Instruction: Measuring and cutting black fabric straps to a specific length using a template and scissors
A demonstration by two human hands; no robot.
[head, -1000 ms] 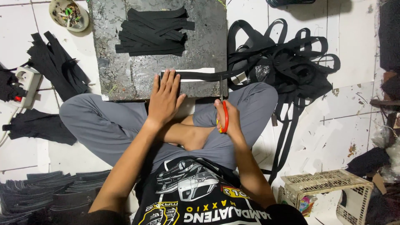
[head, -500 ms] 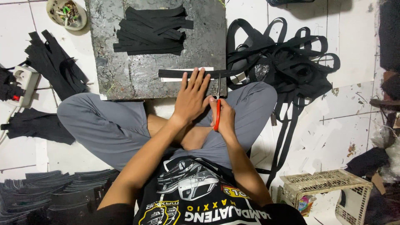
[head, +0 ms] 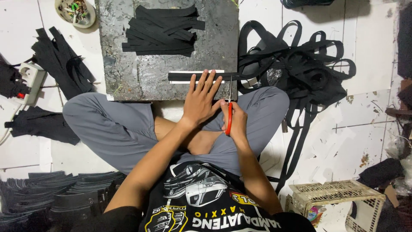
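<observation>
Near: white slatted basket [head: 337, 195] at lower right, colourful packet inside; stacked black pieces [head: 47, 197] lower left. Right hand [head: 235, 122], grip closed on red-handled scissors [head: 229, 112], blades at black strap [head: 201, 77]. Left hand [head: 201, 101] flat, fingers spread, pressing strap onto dark board [head: 116, 64]. Strap lies along white strip. Beyond: cut strap pile [head: 161, 30] on board; tangled strap heap [head: 300, 68] right; bowl [head: 77, 11] of small bits far left.

bowl of oddments [head: 75, 10] top left; power strip [head: 29, 81]; plastic basket [head: 339, 195].
</observation>
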